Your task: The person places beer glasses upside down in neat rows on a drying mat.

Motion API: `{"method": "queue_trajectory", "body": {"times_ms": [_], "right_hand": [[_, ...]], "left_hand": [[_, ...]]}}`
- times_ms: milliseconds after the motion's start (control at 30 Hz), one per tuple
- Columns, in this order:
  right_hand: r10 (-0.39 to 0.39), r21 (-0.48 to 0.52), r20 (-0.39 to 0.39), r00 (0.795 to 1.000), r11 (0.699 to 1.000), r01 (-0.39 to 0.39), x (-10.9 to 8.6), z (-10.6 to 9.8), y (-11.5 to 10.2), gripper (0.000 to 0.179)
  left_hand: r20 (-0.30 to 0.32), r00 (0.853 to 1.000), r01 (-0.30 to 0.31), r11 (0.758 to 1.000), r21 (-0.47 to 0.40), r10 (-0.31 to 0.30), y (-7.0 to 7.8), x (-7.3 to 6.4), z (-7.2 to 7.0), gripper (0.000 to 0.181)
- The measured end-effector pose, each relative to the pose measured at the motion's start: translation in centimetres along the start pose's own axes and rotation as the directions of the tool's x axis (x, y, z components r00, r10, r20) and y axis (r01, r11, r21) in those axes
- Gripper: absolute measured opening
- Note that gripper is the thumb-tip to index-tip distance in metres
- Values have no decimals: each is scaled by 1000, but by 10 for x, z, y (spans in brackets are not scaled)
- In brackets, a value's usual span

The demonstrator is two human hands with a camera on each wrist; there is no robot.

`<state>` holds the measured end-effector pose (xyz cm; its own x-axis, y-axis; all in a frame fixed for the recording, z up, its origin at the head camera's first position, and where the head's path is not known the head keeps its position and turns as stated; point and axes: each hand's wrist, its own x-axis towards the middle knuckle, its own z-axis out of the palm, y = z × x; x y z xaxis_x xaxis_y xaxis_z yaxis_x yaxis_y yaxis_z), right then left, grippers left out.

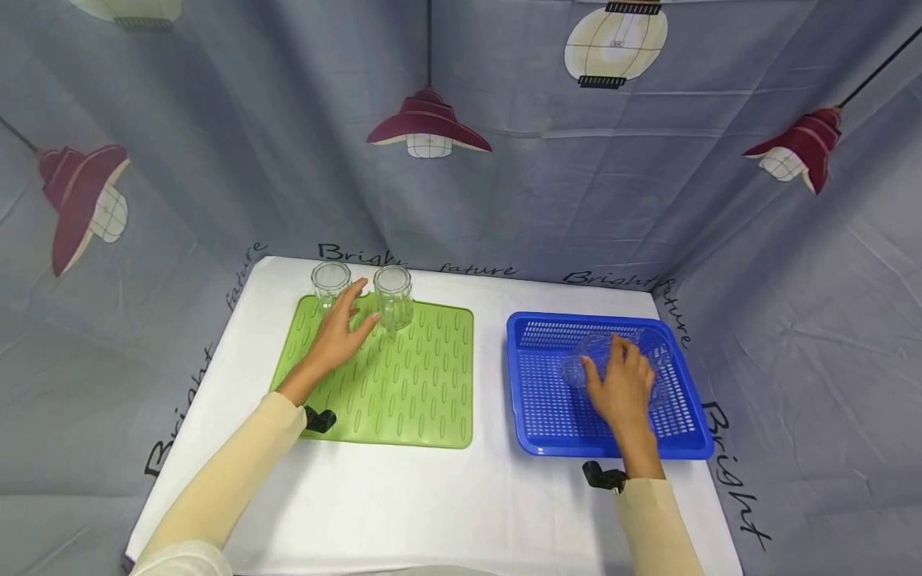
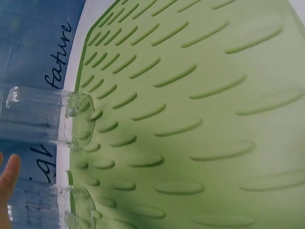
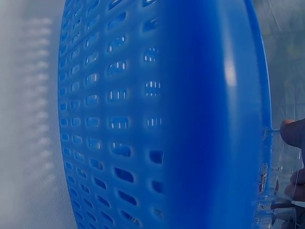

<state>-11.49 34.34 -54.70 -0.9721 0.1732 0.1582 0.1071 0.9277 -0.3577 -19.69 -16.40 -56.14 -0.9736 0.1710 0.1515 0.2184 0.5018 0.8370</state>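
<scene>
Two clear glasses stand upright at the back of the green ridged mat (image 1: 403, 384): one at the left (image 1: 330, 284), one to its right (image 1: 393, 298). My left hand (image 1: 353, 316) lies over the mat between them with fingers straight, thumb close to the right glass, holding nothing. The left wrist view shows the left glass (image 2: 38, 114), the right glass (image 2: 43, 207) and a fingertip (image 2: 9, 171) beside them. My right hand (image 1: 615, 368) reaches into the blue basket (image 1: 513, 376), fingers curled over a clear glass (image 1: 587, 356) lying there. The right wrist view shows the basket wall (image 3: 167, 119) and fingers (image 3: 293, 133) on that glass (image 3: 267, 191).
A white table (image 1: 403, 504) carries the mat at left and the basket at right, a strip of white between them. Grey-blue cloth with lamp prints (image 1: 432, 128) walls in the back and both sides. More clear glass (image 1: 659, 344) shows in the basket's far right.
</scene>
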Motion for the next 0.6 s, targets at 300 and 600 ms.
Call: {"method": "queue_trajectory", "body": {"times_ms": [300, 600], "right_hand": [[8, 2, -7, 1000, 1000, -8, 1, 0, 0, 77], [15, 7, -1, 1000, 1000, -15, 0, 0, 0, 78]], "left_hand": [[-235, 968, -100, 994, -33, 90, -5, -31, -18, 50], [-300, 953, 73, 993, 94, -42, -49, -73, -36, 52]]}}
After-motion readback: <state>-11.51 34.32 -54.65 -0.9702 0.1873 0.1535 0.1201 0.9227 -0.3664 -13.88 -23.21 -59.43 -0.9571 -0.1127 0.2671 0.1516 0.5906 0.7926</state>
